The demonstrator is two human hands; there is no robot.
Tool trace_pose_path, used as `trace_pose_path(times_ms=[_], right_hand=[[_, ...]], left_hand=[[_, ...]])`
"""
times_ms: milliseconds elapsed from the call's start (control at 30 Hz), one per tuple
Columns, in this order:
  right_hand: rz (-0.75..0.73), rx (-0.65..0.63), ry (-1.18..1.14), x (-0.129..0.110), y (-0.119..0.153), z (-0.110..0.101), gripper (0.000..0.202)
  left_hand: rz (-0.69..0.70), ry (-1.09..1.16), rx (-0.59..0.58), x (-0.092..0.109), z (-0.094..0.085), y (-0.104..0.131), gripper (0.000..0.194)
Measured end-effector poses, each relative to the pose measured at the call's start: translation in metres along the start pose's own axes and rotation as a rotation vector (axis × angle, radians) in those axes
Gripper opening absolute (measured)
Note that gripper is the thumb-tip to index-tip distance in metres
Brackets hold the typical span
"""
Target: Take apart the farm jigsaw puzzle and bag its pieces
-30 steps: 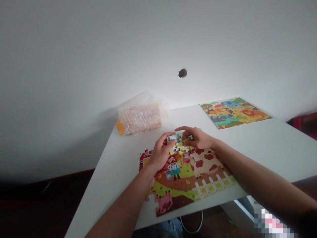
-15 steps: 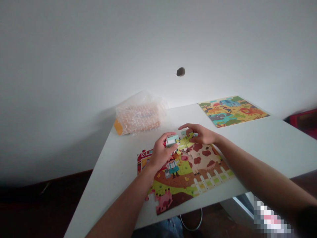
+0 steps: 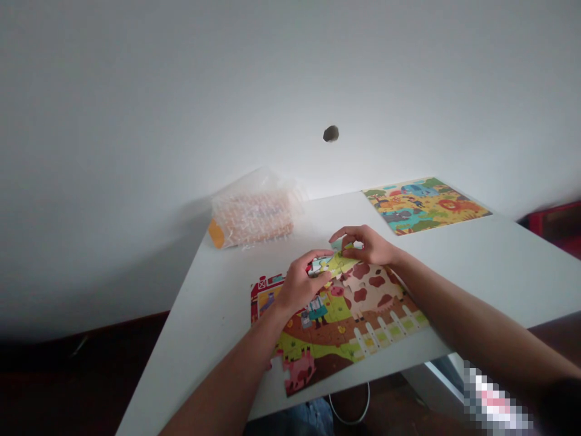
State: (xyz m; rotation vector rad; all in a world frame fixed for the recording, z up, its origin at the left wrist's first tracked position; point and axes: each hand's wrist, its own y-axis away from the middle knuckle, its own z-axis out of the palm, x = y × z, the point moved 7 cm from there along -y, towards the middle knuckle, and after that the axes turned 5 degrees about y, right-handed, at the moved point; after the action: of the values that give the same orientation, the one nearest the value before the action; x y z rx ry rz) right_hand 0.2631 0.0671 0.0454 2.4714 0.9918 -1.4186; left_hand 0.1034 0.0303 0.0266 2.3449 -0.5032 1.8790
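Head view: left hand grip pinching puzzle piece, right hand grip indiscernible, no legible writing.

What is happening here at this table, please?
A person works on a farm jigsaw puzzle that lies on a white table. The left hand pinches a puzzle piece at the puzzle's far edge, and the right hand rests its fingers on the pieces beside it. Most of the picture is joined: a cow, a fence, a farmer and a pig show. A second puzzle with animals lies at the far right corner, and a plastic bag lies at the far left.
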Motion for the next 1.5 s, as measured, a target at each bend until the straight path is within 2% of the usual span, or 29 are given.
trace_pose_path(times_ms=[133,267,367,533,600,667,733,800,967,1100,1167,1233,1300,1400,1500], right_hand=[[0.022,-0.021,-0.125,0.009,0.0,0.003,0.039],[0.019,-0.053,-0.154,0.009,0.0,0.002,0.039],[0.039,-0.1,-0.057,0.01,0.0,0.002,0.038],[0.064,-0.127,0.129,0.017,-0.001,0.001,0.021],[0.083,-0.118,0.131,0.023,0.0,0.0,0.02],[0.101,-0.111,0.114,0.03,0.001,0.0,0.02],[0.114,-0.096,0.103,0.037,0.001,-0.001,0.021],[0.121,-0.072,0.088,0.042,0.001,-0.004,0.022],[0.103,-0.027,-0.019,0.043,0.001,-0.008,0.025],[0.103,-0.017,-0.157,0.035,0.001,-0.009,0.026],[0.104,-0.019,-0.205,0.031,0.0,-0.007,0.027],[0.097,0.003,-0.189,0.028,-0.002,-0.006,0.028],[0.088,0.029,-0.12,0.027,-0.003,-0.006,0.028],[0.08,0.08,-0.041,0.026,-0.002,-0.011,0.033],[0.089,0.116,0.022,0.024,0.0,-0.021,0.04]], left_hand=[[-0.044,0.036,-0.048,0.0,0.006,0.002,0.039],[-0.176,0.188,-0.079,-0.005,0.012,0.004,0.041],[-0.238,0.263,-0.104,-0.007,0.013,0.005,0.04],[-0.36,0.409,-0.189,-0.018,0.017,0.001,0.052],[-0.44,0.427,-0.242,-0.023,0.022,-0.004,0.048],[-0.524,0.404,-0.344,-0.027,0.03,-0.01,0.042],[-0.565,0.396,-0.409,-0.028,0.035,-0.017,0.04],[-0.53,0.472,-0.343,-0.026,0.034,-0.027,0.041],[-0.277,0.697,0.049,-0.02,0.014,-0.042,0.043],[-0.208,0.715,0.203,-0.022,0.004,-0.038,0.055],[-0.193,0.682,0.179,-0.022,0.008,-0.036,0.049],[-0.176,0.607,0.084,-0.022,0.02,-0.036,0.042],[-0.135,0.482,0.017,-0.021,0.03,-0.034,0.044],[-0.059,0.302,0.04,-0.019,0.034,-0.033,0.051],[-0.064,0.294,0.099,-0.021,0.03,-0.032,0.051]])
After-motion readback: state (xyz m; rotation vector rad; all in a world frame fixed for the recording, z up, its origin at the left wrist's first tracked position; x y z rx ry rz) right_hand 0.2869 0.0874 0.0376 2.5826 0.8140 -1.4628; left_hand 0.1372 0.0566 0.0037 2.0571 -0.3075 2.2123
